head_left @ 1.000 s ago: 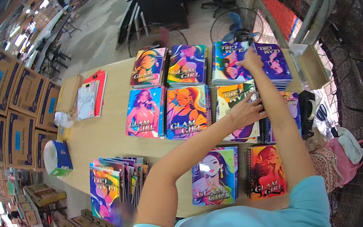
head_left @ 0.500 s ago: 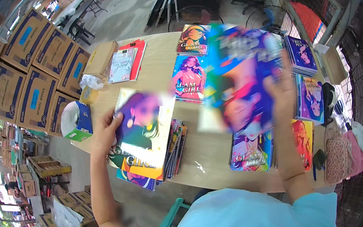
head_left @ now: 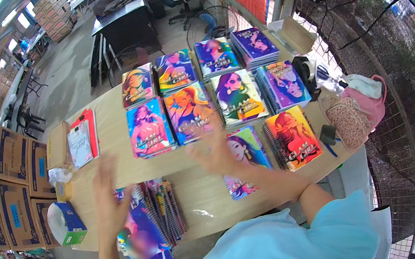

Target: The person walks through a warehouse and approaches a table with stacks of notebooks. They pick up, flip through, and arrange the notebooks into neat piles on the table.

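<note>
My left hand (head_left: 110,196), blurred, is over a pile of spiral notebooks (head_left: 145,231) at the table's front edge, its thumb apart from the fingers. My right hand (head_left: 216,152), also blurred, has spread fingers and hangs just in front of the orange-haired-girl notebook (head_left: 188,108). Neither hand shows anything in it. Beyond them, illustrated spiral notebooks stand in stacks: a pink-figure one (head_left: 148,130), a white one with a green-clad girl (head_left: 239,96) and a purple one (head_left: 286,84). Nearer lie a red-orange notebook (head_left: 293,138) and a blue-green one (head_left: 253,149), partly hidden by my right arm.
At the table's left are a brown box (head_left: 57,145), red folders with a floral notebook (head_left: 81,144), tape (head_left: 64,191) and a blue-green box (head_left: 69,223). Cartons (head_left: 14,209) are stacked beyond. A woven bag (head_left: 349,120) and scissors (head_left: 322,71) sit at the right.
Both hands have let go of the notebooks they held. The white notebook from my left hand now lies among the stacks. The view has swung right.
</note>
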A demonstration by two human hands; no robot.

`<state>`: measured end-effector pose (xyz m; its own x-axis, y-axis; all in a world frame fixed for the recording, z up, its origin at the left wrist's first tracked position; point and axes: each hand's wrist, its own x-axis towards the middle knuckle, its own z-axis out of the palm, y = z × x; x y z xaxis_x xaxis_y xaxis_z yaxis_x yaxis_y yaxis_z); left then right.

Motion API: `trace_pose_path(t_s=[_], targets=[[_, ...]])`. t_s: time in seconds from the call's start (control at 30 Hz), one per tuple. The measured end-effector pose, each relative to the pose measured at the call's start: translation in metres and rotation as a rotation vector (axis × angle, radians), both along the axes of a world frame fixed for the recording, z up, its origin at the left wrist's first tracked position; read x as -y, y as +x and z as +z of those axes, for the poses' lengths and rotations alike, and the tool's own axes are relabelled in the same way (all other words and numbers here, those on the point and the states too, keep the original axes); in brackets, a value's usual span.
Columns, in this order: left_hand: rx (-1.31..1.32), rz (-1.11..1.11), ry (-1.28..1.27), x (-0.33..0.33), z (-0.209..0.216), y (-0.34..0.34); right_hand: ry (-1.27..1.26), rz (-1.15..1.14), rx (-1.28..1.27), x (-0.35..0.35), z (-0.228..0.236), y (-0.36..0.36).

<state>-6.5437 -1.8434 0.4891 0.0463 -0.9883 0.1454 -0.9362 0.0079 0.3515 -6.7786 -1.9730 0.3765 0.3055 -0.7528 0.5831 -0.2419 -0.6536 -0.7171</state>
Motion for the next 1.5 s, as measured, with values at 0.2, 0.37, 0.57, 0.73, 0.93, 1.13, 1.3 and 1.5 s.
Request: trace_pose_path(t_s=[0.2,0.37,0.57,0.73,0.93,1.13,1.3,1.5], targets=[[-0.077,-0.711,0.168,0.163,-0.078,-0.199,0.306,-0.279,-0.413,0.294,-0.059,-0.195],[0.173,-0.631,0.032,0.300,-0.174,-0.347,0.421,-0.500,-0.672,0.415,-0.086,-0.256],[0.472,-0.728,0.104,0.400,-0.207,-0.422,0.277,-0.588,-0.927,0.486,-0.124,-0.245],[0.377,-0.794,0.229,0.419,-0.200,-0.439,0.255,-0.471,-0.943,0.526,-0.147,-0.275],[0.178,-0.779,-0.502,0.344,-0.141,-0.355,-0.179,-0.385,-0.938,0.476,-0.039,-0.275],[-0.383,0.199,0.268,0.102,0.049,-0.153,-0.221,-0.228,-0.386,0.266,0.074,-0.194],[-0.656,0.503,-0.230,-0.062,-0.003,0.003,0.372,0.106,0.107,0.048,0.062,-0.076],[-0.229,0.676,0.171,-0.173,-0.094,0.101,0.897,0.511,0.555,-0.154,-0.016,0.120]])
